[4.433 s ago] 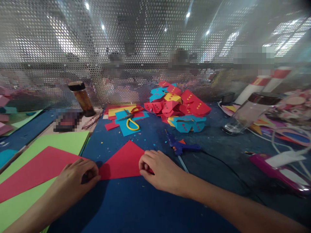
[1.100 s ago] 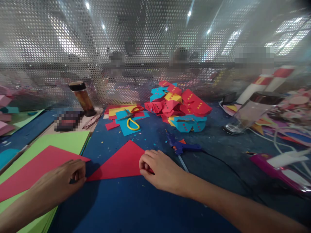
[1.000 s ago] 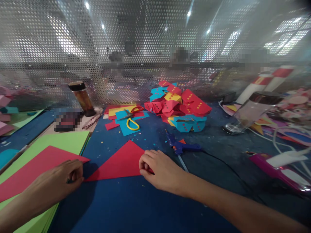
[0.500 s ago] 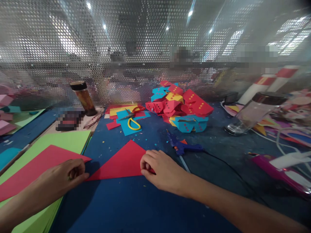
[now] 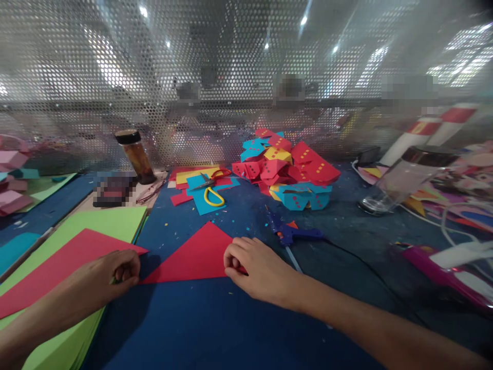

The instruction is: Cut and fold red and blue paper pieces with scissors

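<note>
Perforated metal screen (image 5: 215, 61) is standing behind a blue tabletop (image 5: 185, 329). Red paper triangle (image 5: 200, 254) is lying flat on it, foreground, just left of centre. From my remote feed I'm seeing the right hand (image 5: 252, 267) curling over its right end, gripping it. Left hand (image 5: 123, 267) is curling loosely at the left tip; whether it's pinching paper, I'm not managing to tell. Second red sheet (image 5: 69, 267) is lying on green paper (image 5: 119, 221), partly hidden by the left forearm (image 5: 61, 303). Blue glue gun (image 5: 285, 234), scissors (image 5: 209, 183) and a dotted paper pile (image 5: 273, 172) are sitting farther back.
</note>
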Demonstrator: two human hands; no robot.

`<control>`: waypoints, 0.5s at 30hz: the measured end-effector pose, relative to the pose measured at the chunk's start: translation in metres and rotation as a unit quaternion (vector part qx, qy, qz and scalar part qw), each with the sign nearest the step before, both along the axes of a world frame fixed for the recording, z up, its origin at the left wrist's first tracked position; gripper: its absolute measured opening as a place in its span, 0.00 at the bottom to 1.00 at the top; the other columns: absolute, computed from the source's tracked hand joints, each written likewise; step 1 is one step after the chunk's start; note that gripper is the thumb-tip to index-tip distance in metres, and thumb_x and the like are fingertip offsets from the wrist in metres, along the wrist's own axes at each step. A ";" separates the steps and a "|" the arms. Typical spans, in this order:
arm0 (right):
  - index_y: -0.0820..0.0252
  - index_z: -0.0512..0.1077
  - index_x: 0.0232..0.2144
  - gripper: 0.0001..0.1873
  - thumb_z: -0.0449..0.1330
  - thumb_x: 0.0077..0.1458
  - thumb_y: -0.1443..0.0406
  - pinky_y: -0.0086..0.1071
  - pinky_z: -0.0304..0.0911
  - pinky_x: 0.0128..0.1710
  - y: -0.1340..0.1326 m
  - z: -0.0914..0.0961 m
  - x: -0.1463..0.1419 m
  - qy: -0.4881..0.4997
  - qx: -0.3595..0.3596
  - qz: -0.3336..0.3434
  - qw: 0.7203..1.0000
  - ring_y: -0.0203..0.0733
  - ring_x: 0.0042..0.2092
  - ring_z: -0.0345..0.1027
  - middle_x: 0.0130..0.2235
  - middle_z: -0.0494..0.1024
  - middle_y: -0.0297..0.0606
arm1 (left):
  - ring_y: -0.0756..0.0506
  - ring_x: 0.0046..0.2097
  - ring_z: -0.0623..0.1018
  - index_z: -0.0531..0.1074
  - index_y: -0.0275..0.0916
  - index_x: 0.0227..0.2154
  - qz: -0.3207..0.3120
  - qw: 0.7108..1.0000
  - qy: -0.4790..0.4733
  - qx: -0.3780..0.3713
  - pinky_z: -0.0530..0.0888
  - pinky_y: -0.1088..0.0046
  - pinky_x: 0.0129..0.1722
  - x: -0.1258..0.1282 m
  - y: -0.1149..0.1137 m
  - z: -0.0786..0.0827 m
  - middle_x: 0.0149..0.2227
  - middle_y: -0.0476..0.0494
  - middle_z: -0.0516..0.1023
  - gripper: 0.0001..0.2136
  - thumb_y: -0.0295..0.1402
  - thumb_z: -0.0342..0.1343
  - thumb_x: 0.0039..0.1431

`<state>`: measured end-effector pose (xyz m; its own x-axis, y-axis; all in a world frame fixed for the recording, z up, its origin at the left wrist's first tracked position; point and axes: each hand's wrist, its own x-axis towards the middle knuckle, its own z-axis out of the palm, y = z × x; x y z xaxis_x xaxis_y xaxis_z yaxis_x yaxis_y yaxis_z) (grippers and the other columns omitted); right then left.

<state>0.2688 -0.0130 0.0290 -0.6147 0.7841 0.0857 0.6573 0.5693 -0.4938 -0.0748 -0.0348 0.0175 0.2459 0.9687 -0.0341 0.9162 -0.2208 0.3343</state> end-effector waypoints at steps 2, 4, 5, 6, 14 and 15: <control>0.57 0.66 0.30 0.05 0.59 0.54 0.71 0.34 0.54 0.39 0.000 0.001 0.000 -0.001 -0.002 -0.001 1.000 0.37 0.38 0.63 0.36 0.73 0.31 | 0.46 0.28 0.75 0.70 0.43 0.28 -0.013 1.000 -0.013 -0.005 0.70 0.74 0.29 0.002 0.000 0.004 0.27 0.50 0.75 0.06 0.36 0.51 0.56; 0.57 0.67 0.30 0.05 0.59 0.54 0.71 0.33 0.54 0.39 0.000 0.001 0.000 -0.003 -0.002 -0.001 1.000 0.37 0.38 0.63 0.36 0.73 0.31 | 0.44 0.34 0.76 0.69 0.44 0.29 -0.020 0.998 -0.039 0.037 0.71 0.72 0.33 0.013 -0.003 0.010 0.31 0.48 0.76 0.06 0.38 0.51 0.58; 0.57 0.67 0.30 0.05 0.59 0.54 0.71 0.33 0.54 0.39 -0.001 0.001 0.000 -0.005 -0.002 0.001 1.000 0.37 0.38 0.63 0.36 0.73 0.32 | 0.43 0.39 0.77 0.69 0.44 0.30 -0.020 0.996 -0.051 0.070 0.72 0.70 0.37 0.021 -0.005 0.013 0.34 0.47 0.76 0.07 0.38 0.50 0.60; 0.57 0.67 0.31 0.05 0.59 0.54 0.71 0.33 0.54 0.39 -0.001 0.001 0.000 -0.007 -0.001 0.003 1.000 0.37 0.38 0.63 0.36 0.73 0.32 | 0.42 0.41 0.76 0.69 0.44 0.31 -0.037 0.993 -0.064 0.091 0.72 0.70 0.39 0.031 -0.008 0.016 0.35 0.46 0.76 0.07 0.37 0.49 0.61; 0.58 0.67 0.32 0.04 0.58 0.54 0.70 0.34 0.54 0.40 -0.002 -0.001 0.001 -0.008 0.028 0.011 1.000 0.38 0.39 0.64 0.37 0.73 0.33 | 0.45 0.39 0.76 0.71 0.43 0.40 -0.269 0.954 -0.046 0.121 0.72 0.68 0.40 0.094 -0.010 0.007 0.39 0.44 0.76 0.11 0.24 0.45 0.64; 0.58 0.67 0.32 0.04 0.58 0.54 0.70 0.34 0.54 0.40 -0.002 -0.001 0.001 -0.009 0.029 0.013 0.999 0.38 0.39 0.64 0.37 0.73 0.34 | 0.45 0.39 0.76 0.72 0.42 0.40 -0.274 0.952 -0.048 0.130 0.73 0.69 0.39 0.096 -0.008 0.003 0.38 0.44 0.76 0.12 0.23 0.45 0.64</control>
